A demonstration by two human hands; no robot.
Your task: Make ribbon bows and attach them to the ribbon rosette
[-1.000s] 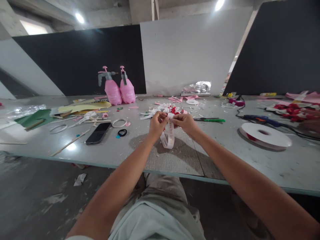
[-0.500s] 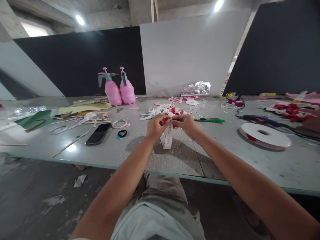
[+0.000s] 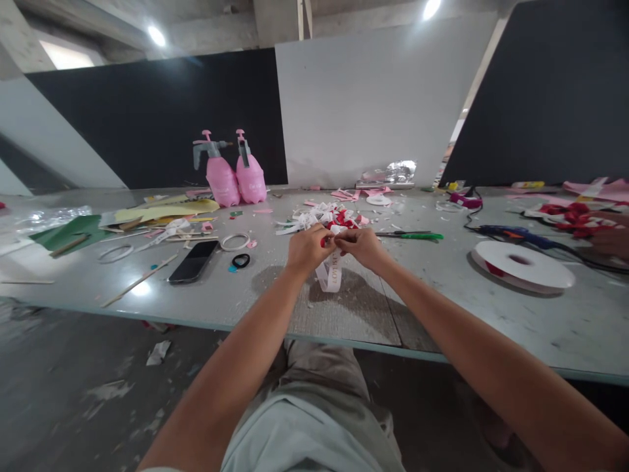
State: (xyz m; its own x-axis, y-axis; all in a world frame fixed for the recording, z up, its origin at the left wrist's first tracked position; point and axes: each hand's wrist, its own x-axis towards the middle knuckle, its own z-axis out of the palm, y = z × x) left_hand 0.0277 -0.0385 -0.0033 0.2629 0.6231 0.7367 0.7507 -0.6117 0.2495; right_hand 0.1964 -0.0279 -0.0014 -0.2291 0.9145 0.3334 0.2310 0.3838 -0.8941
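A white ribbon (image 3: pixel 332 275) with gold lettering hangs in a loop below my fingers, just over the table. My left hand (image 3: pixel 307 249) is closed in a pinch on its upper part, where a bit of red shows by the fingertips. Close against it, my right hand (image 3: pixel 362 248) pinches the same ribbon near the top. The fingertips almost meet, so the exact spot they grip is hidden. Right behind the hands lies a pile of white and red ribbon pieces (image 3: pixel 324 215). Green-handled scissors (image 3: pixel 417 236) lie to the right of my right hand.
On the right are a large ribbon spool (image 3: pixel 521 265), a blue glue gun (image 3: pixel 515 235) with a cable, and another person's hand (image 3: pixel 612 233) by red and white ribbons. Leftward lie a phone (image 3: pixel 193 262), rings (image 3: pixel 234 242) and paper scraps; two pink spray bottles (image 3: pixel 250 178) stand behind.
My left hand has turned slightly, its back now more toward me, and both hands stay together on the ribbon. The hanging loop has shifted slightly right. The other person's hand at right moved a little.
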